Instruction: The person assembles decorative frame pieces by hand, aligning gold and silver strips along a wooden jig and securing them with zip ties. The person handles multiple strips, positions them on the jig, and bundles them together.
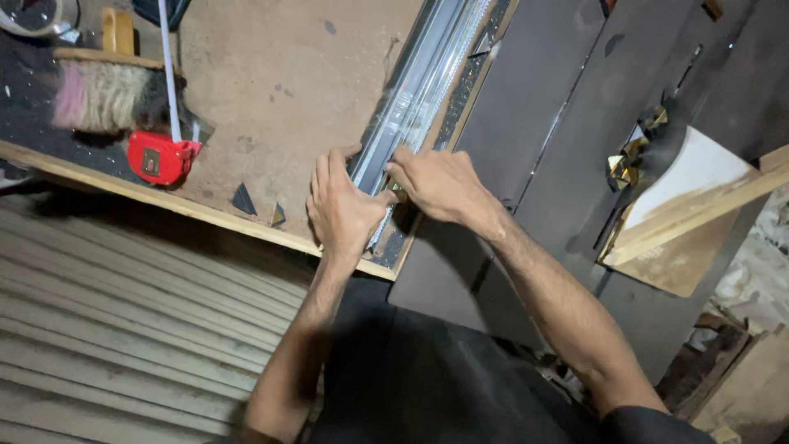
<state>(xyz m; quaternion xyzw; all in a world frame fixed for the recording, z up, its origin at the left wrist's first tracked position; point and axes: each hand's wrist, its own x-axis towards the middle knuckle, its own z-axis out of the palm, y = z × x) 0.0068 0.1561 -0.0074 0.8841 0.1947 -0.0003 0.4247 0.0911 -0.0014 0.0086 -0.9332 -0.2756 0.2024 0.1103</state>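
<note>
Head view. Left hand (341, 210), centre of frame: lying flat on the counter (288, 99), fingers together and extended, pressing against the long strip of glass (411, 99). Right hand (440, 185), just right of it: fingers curled, pinching the strip's near end. Glass strip: running from centre to top along the counter's right edge. Red tape measure (160, 156): sitting at upper left, tape extended upward. Bristle brush (103, 90): lying above it. Small dark glass offcuts (244, 200): resting near the counter's front edge.
</note>
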